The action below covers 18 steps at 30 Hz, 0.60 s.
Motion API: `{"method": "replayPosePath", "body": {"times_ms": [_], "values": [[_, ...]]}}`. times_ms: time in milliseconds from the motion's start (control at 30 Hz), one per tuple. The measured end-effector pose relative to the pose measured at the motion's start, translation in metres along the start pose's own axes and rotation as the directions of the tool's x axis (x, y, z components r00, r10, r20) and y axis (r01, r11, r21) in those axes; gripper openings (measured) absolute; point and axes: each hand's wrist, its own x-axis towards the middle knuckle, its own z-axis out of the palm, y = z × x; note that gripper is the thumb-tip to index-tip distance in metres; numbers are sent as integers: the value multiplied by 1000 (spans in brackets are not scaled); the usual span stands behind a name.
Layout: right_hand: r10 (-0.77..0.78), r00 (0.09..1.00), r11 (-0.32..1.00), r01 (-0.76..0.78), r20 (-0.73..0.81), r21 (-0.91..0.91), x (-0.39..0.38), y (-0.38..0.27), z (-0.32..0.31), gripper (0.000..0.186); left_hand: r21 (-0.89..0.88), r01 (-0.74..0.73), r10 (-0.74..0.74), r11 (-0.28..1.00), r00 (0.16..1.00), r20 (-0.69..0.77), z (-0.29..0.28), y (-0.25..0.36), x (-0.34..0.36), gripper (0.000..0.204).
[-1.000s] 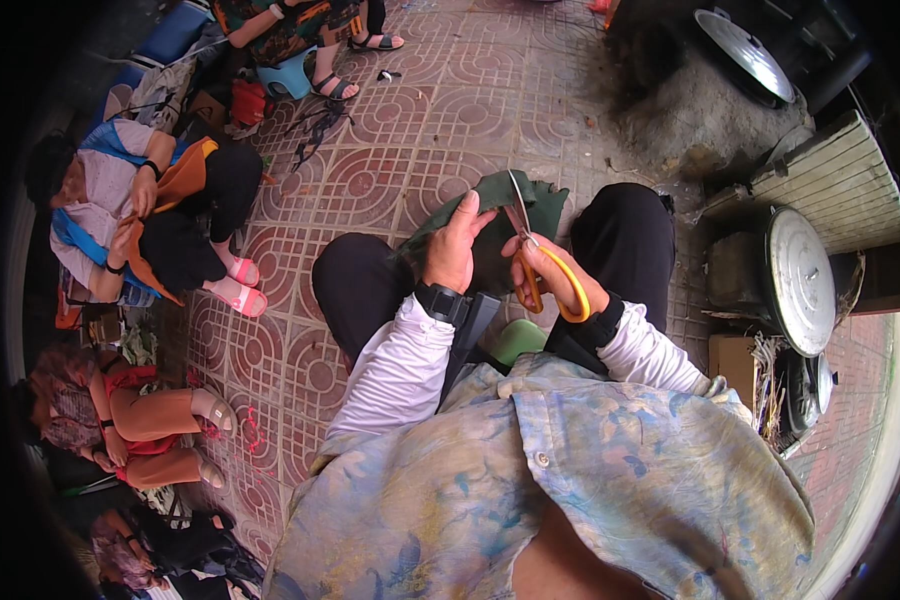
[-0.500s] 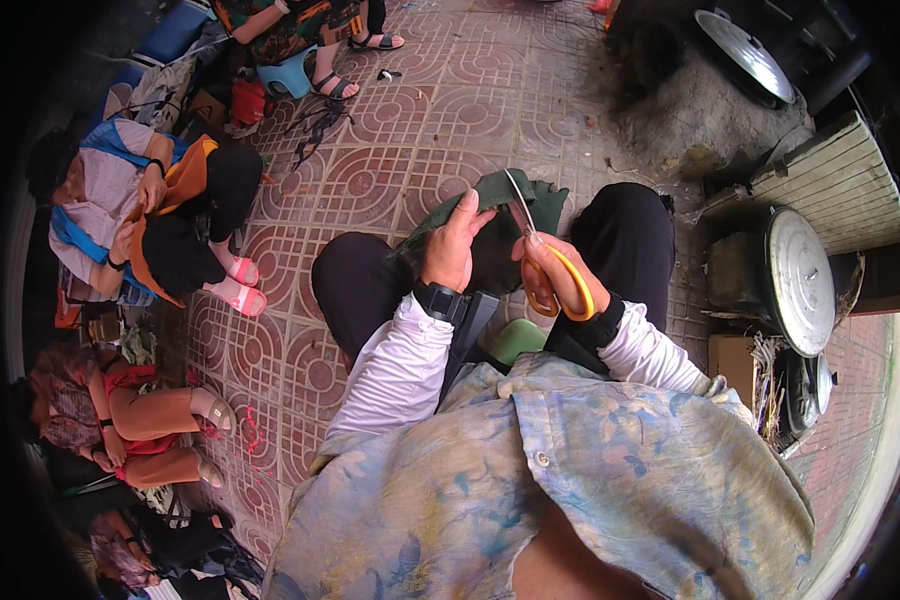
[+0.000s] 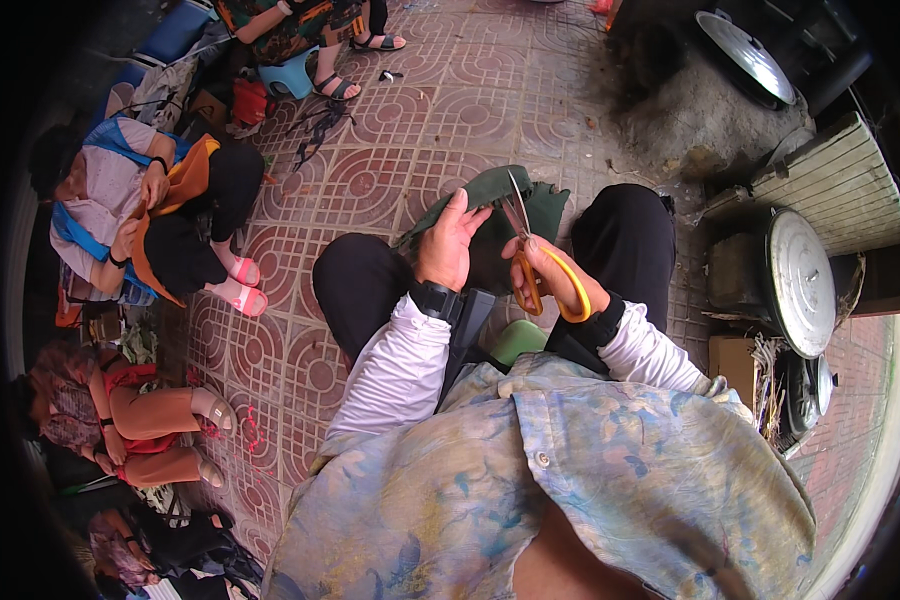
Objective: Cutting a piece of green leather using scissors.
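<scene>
Patterned floor tiles (image 3: 460,110) fill the background. Upper centre of frame: left hand (image 3: 444,250) holds dark green cloth (image 3: 545,212); right hand (image 3: 558,277) grips yellow-handled scissors (image 3: 522,218), blades slightly parted, at the cloth.

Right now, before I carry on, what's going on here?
A seated person is working on a dark green cloth above their lap. The left hand holds the cloth, while the right hand grips yellow-handled scissors, blades parted and pointing away from the body over the cloth. Whether they are biting into it is hard to tell. Off to the left, another seated person has both hands on an orange cloth.
</scene>
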Motion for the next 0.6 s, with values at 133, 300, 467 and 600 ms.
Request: {"method": "replayPosePath", "body": {"times_ms": [133,300,467,600], "values": [[-7,1000,999,7,-6,-48,0,-2,2,39,16,-17,17,1000,1000,2,-4,-3,1,29],[4,1000,998,-5,-7,-59,0,-3,2,39,174,-74,69,982,997,37,-1,-5,-1,31],[-36,999,998,35,-20,-45,0,-2,0,38,204,-77,66,976,996,61,5,-4,-5,31],[-65,996,996,61,-61,-65,1,-1,-1,36,199,-83,71,976,995,65,4,-4,-6,30]]}}
